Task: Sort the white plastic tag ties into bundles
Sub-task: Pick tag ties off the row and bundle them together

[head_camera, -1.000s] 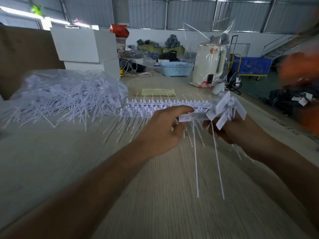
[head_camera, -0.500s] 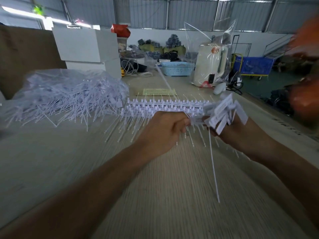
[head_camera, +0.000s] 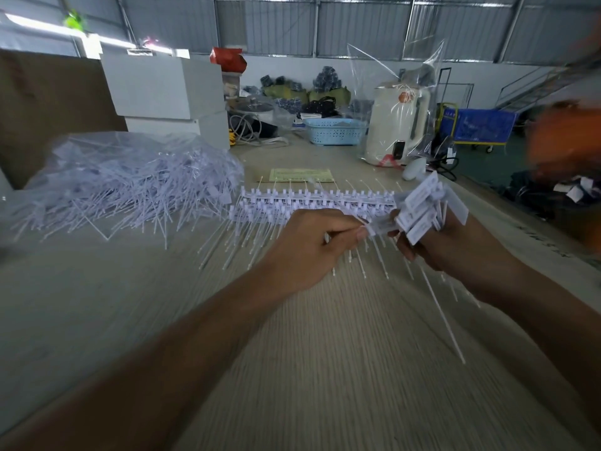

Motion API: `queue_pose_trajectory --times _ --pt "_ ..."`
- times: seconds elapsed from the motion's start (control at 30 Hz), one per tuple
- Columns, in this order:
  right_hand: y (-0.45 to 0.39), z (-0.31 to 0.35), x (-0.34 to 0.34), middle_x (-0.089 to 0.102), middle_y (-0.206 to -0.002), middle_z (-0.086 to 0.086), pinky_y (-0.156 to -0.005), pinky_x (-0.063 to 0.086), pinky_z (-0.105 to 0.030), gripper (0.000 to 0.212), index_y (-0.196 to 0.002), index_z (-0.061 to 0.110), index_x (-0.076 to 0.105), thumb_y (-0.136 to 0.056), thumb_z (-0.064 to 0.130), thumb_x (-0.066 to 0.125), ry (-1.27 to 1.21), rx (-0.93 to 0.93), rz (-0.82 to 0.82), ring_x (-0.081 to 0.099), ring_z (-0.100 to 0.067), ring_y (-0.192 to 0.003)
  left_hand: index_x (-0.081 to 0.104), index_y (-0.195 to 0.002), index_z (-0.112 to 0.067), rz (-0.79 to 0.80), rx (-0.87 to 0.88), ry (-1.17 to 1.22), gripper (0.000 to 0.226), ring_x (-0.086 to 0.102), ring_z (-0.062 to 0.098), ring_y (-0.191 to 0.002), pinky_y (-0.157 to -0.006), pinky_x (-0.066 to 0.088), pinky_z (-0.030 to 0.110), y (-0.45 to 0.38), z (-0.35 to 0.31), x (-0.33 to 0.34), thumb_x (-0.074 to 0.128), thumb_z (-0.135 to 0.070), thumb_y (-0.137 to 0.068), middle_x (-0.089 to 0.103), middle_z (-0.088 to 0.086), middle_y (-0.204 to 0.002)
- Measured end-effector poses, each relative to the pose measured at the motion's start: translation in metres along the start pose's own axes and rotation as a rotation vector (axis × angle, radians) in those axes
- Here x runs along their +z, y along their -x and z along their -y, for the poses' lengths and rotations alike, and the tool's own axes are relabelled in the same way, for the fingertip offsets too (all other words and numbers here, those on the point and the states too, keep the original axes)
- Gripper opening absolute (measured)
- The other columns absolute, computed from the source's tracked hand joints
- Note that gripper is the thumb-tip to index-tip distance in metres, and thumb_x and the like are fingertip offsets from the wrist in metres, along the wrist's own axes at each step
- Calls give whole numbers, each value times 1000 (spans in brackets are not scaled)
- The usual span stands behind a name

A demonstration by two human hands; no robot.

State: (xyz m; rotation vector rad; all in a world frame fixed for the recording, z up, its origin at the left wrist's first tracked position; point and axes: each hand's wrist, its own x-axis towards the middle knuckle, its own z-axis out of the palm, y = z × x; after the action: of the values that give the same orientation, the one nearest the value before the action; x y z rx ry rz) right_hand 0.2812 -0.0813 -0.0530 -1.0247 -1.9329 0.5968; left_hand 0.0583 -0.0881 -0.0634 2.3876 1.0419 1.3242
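Note:
My right hand [head_camera: 455,245] grips a bundle of white tag ties [head_camera: 422,206], flat heads fanned upward, thin tails hanging toward the table. My left hand [head_camera: 309,252] pinches the head of a single tag tie [head_camera: 379,227] right against that bundle. Behind both hands a neat row of aligned tag ties [head_camera: 309,201] lies on the table, tails pointing toward me. A large loose heap of tag ties [head_camera: 130,183] in clear plastic sits at the left.
The wooden table [head_camera: 325,369] stretches toward me. At the back stand white boxes [head_camera: 166,89], a blue basket [head_camera: 335,131], a bagged white kettle [head_camera: 396,125] and a yellow paper slip [head_camera: 302,175]. The table's right edge drops to the floor.
My left hand brought a single tie up against the bundle in my right hand; one of the two long hanging tails is gone. The bundle shifted slightly right.

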Motion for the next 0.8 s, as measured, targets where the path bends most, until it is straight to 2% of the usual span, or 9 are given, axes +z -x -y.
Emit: queue_pose_trajectory --times 0.1,0.2,0.23,0.3,0.37,0.47,0.57,0.67,0.8 --pt "1 2 2 55 -51 11 -48 37 -10 38 -57 20 54 -94 14 55 88 26 -88 46 1 -44 76 -82 -6 38 25 -36 22 62 10 -66 -65 48 26 -1 -1 1 63 -14 -98 71 5 -75" --pt "-1 -2 -12 62 -65 -4 -60 47 -38 27 -69 17 61 -96 22 60 60 74 -274 56 -21 -59 77 -86 -8 57 70 -28 19 65 15 -68 -67 50 29 1 -1 4 63 -14 -97 71 6 -76" --pt "-2 -6 -20 56 -69 -14 -60 39 -40 26 -74 18 62 -98 27 60 -18 109 -331 48 -29 -61 78 -88 -7 62 77 -30 19 66 16 -70 -68 50 32 2 -1 5 63 -15 -97 71 6 -76" --pt "-4 -11 -32 51 -62 -8 -55 30 -35 32 -82 11 62 -99 38 57 -111 211 -386 37 -22 -59 78 -97 -6 57 78 -14 18 66 9 -74 -69 50 25 2 -1 6 63 -15 -97 71 0 -79" --pt "-5 -15 -33 58 -55 5 -55 29 -27 35 -86 7 64 -102 34 51 -129 292 -344 41 -17 -59 77 -109 -7 42 70 -5 19 60 -3 -71 -67 45 13 2 -2 5 65 -14 -96 69 -2 -85" --pt "1 -5 -20 61 -57 3 -52 33 -24 36 -72 19 63 -104 24 48 -89 221 -173 43 -10 -53 73 -118 -10 31 29 -45 25 53 -12 -68 -64 35 3 3 -2 4 67 -14 -94 67 3 -95" --pt "3 6 -10 63 -62 -4 -48 37 -19 36 -72 14 62 -105 18 48 -110 146 -53 44 -9 -49 66 -128 -7 2 6 -94 31 49 -12 -77 -70 34 2 1 -4 3 61 -13 -98 60 3 -96" --pt "3 12 -1 72 -76 -10 -54 50 -26 27 -91 2 64 -105 17 46 -203 171 -1 63 -18 -61 57 -138 -7 -1 25 -140 37 48 -1 -80 -72 35 7 0 -11 5 53 -12 -102 49 -2 -102" --pt "4 18 11 75 -83 -14 -58 58 -31 32 -99 8 69 -97 34 50 -366 195 33 72 -25 -68 58 -138 -6 -30 48 -132 37 47 3 -81 -69 38 12 -1 -15 9 51 -7 -101 50 -2 -104"
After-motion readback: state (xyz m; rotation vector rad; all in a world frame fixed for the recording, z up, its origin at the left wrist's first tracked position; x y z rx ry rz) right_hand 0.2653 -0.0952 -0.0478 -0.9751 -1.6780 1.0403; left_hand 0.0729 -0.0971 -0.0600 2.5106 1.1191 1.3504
